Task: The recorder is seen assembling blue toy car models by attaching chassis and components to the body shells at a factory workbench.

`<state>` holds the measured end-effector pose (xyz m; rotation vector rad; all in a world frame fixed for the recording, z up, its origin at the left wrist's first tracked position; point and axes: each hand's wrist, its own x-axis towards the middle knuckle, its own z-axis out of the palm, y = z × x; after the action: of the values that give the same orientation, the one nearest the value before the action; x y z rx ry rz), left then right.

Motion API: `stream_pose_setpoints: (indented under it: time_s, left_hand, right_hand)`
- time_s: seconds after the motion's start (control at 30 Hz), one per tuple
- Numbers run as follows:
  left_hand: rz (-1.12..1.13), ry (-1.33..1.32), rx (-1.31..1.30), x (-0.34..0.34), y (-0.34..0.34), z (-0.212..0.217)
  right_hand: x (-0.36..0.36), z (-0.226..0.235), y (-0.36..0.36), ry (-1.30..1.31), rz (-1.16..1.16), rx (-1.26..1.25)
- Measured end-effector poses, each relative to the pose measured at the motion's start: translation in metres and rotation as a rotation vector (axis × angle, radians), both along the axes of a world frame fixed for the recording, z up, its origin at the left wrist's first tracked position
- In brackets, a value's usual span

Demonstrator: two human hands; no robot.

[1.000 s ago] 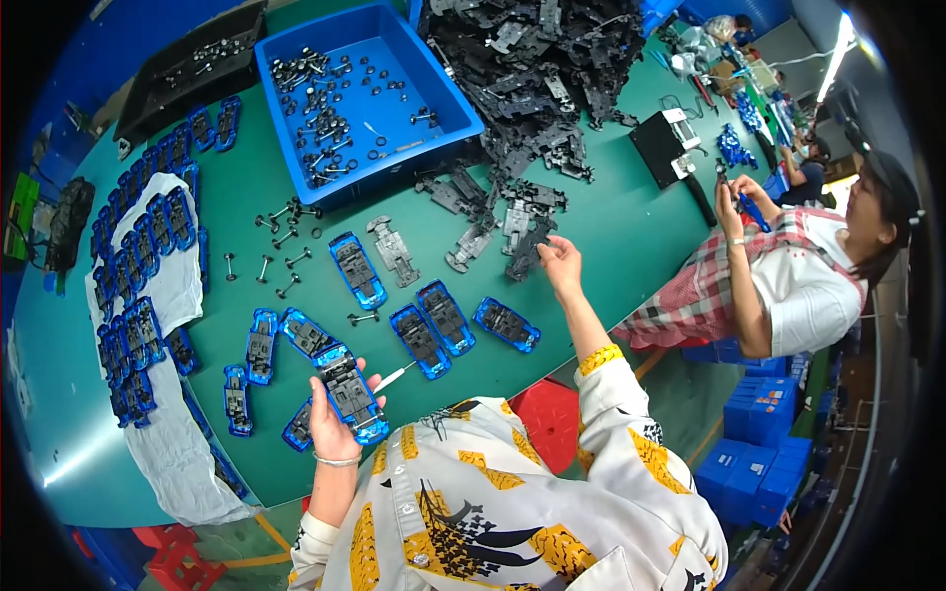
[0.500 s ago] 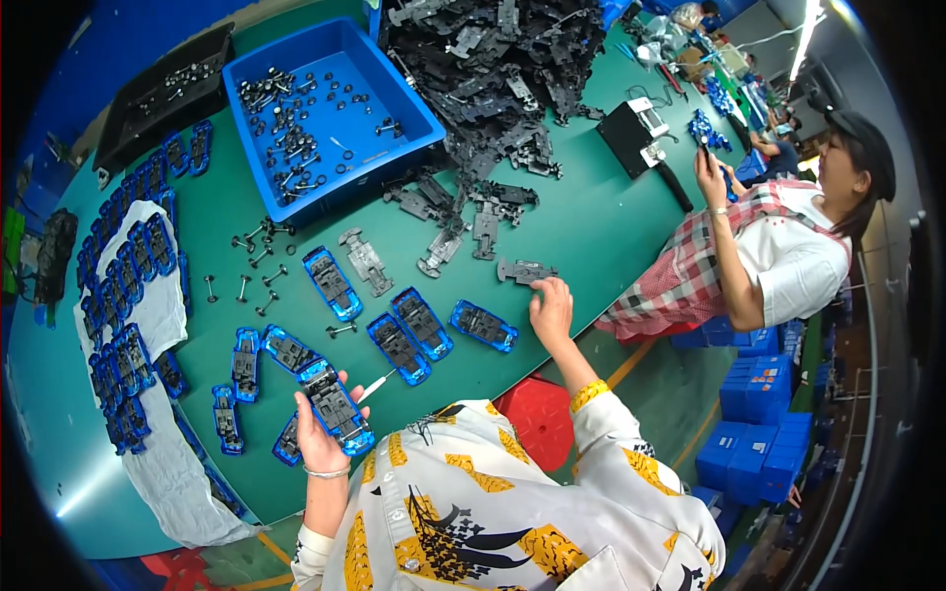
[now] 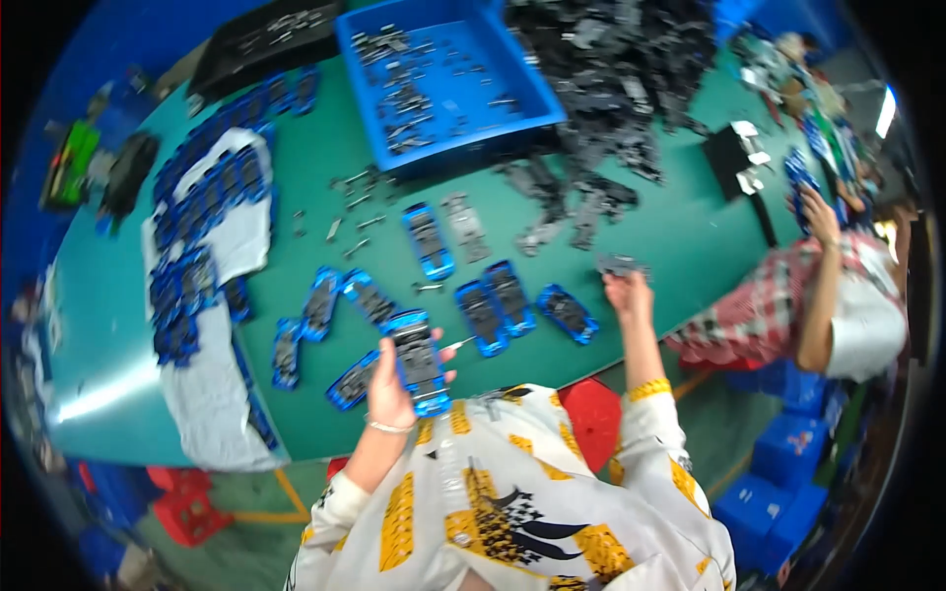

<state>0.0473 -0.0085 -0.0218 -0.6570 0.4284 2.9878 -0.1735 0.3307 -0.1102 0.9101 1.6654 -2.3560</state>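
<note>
Left hand (image 3: 389, 379) grasps a blue car chassis (image 3: 418, 361); right hand (image 3: 628, 292) grips a grey part (image 3: 621, 264) beyond it.

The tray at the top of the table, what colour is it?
Blue; the tray shows best in the head view.

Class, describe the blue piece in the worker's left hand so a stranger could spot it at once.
Start at the green table and come to its near edge, where a row of blue frames lies flat. The blue frame with the black insert is the only one lifted off the table, held in the left hand.
</note>
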Motion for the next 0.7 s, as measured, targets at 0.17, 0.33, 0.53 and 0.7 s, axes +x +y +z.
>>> stream_pose_setpoints:
  time_s: [0.17, 0.33, 0.53, 0.7]
  left_hand:
    - [0.048, 0.028, 0.048, 0.008, 0.004, 0.004]
    - [0.094, -0.013, 0.020, 0.021, -0.001, 0.005]
    - [0.121, -0.039, 0.027, 0.039, -0.009, 0.004]
    - [0.129, -0.074, 0.068, 0.051, -0.015, 0.000]
  right_hand:
    - [0.037, 0.079, -0.071, 0.150, 0.594, 0.360]
    - [0.091, 0.132, -0.158, 0.093, 0.860, 0.167]
    - [0.125, 0.136, -0.202, -0.061, 1.092, -0.063]
    - [0.137, 0.131, -0.227, -0.041, 1.169, -0.046]
